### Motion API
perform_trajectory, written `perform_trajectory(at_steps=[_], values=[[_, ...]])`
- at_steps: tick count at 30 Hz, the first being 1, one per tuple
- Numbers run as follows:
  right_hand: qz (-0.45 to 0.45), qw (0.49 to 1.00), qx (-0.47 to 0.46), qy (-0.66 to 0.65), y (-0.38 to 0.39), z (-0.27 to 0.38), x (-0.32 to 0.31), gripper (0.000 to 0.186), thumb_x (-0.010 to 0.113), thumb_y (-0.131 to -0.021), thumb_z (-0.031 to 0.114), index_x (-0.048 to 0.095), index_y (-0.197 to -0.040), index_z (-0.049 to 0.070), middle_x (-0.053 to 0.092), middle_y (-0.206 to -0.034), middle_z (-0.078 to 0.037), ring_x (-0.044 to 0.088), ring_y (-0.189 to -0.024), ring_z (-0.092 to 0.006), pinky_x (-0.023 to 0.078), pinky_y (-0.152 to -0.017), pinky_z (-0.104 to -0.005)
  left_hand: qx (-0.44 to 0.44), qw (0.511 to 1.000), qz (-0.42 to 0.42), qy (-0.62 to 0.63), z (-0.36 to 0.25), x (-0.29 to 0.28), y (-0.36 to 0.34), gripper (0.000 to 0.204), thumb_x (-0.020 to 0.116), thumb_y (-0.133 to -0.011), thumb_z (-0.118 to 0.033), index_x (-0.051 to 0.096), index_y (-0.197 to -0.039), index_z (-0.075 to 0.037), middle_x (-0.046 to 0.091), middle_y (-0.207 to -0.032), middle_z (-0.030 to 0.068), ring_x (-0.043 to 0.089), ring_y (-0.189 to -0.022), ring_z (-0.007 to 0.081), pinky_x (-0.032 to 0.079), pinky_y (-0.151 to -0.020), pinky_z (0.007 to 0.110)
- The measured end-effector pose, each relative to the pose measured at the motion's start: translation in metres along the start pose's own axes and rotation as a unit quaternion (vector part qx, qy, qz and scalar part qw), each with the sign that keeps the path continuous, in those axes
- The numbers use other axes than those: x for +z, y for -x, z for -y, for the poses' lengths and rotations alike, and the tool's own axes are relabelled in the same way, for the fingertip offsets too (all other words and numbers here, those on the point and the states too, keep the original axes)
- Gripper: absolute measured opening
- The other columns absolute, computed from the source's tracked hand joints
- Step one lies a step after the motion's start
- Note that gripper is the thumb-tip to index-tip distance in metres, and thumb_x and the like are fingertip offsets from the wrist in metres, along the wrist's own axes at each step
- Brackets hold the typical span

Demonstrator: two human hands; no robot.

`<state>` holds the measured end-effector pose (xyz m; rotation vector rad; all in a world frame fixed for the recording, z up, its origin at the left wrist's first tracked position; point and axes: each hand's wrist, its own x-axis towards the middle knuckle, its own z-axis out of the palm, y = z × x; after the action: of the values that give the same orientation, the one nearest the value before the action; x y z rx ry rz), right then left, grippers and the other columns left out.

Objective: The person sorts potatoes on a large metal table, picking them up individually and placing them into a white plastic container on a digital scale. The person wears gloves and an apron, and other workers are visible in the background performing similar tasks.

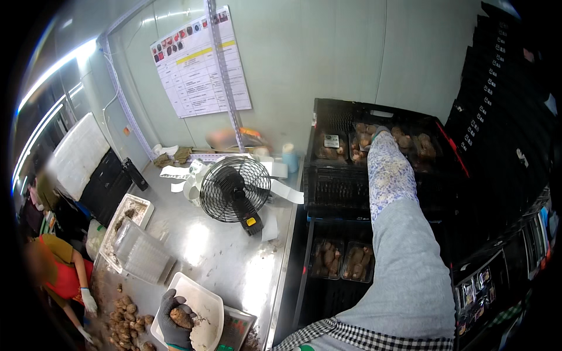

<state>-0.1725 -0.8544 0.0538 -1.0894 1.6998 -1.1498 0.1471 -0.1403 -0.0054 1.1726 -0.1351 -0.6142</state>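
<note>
My left hand (174, 319), in a dark grey glove, grips a brown tuber (182, 317) over a dirt-marked white tray (205, 333), which rests on a metal device, probably a scale (237, 332). My right arm, in a flowered sleeve, stretches to a black crate (333, 187) at the back right. There my right hand (379, 132) is at a clear pack of tubers (362, 140), among other such packs; its fingers are mostly hidden. Loose tubers (123, 316) lie in a pile left of the tray. A lower crate (304, 275) holds two packs (357, 260).
A black fan (234, 190), paper strips (287, 193), a long white tray (108, 245) and stacked clear containers (140, 257) occupy the steel table. A co-worker in gloves (76, 275) stands at the left. Tall black crate stacks (492, 146) line the right; a paper chart (193, 76) hangs behind.
</note>
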Motion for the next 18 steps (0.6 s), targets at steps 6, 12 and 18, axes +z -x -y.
perform_trajectory(at_steps=[6, 12, 18], values=[[-0.017, 0.996, -0.074, 0.042, 0.006, 0.011, 0.002, 0.031, 0.059, -0.094, 0.03, 0.063, -0.112, 0.005, 0.066, -0.102, -0.01, 0.064, -0.089, -0.0209, 0.054, -0.079, -0.0344, -0.001, 0.997, 0.012, 0.073, 0.012, 0.0, 0.003, 0.039, 0.049, -0.096, -0.023, 0.051, -0.129, -0.001, 0.061, -0.09, 0.0063, 0.056, -0.066, 0.0154, 0.047, -0.056, 0.029], [-0.01, 0.949, -0.302, -0.087, 0.055, 0.057, 0.017, 0.027, 0.058, -0.095, 0.028, 0.065, -0.108, 0.004, 0.067, -0.097, -0.01, 0.065, -0.085, -0.0183, 0.054, -0.079, -0.0324, 0.087, 0.993, -0.017, -0.077, -0.007, 0.015, 0.038, 0.039, 0.046, -0.097, -0.014, 0.05, -0.133, 0.003, 0.058, -0.097, 0.0081, 0.054, -0.071, 0.0137, 0.046, -0.059, 0.025], [0.247, 0.827, -0.433, -0.262, 0.247, 0.094, 0.015, 0.024, 0.058, -0.096, 0.025, 0.067, -0.105, 0.004, 0.069, -0.092, -0.009, 0.065, -0.081, -0.0158, 0.054, -0.078, -0.0303, -0.011, 0.992, -0.039, 0.117, -0.004, -0.021, 0.068, 0.036, 0.051, -0.095, -0.022, 0.053, -0.123, 0.0, 0.064, -0.094, 0.0127, 0.065, -0.071, 0.0238, 0.057, -0.062, 0.038]])
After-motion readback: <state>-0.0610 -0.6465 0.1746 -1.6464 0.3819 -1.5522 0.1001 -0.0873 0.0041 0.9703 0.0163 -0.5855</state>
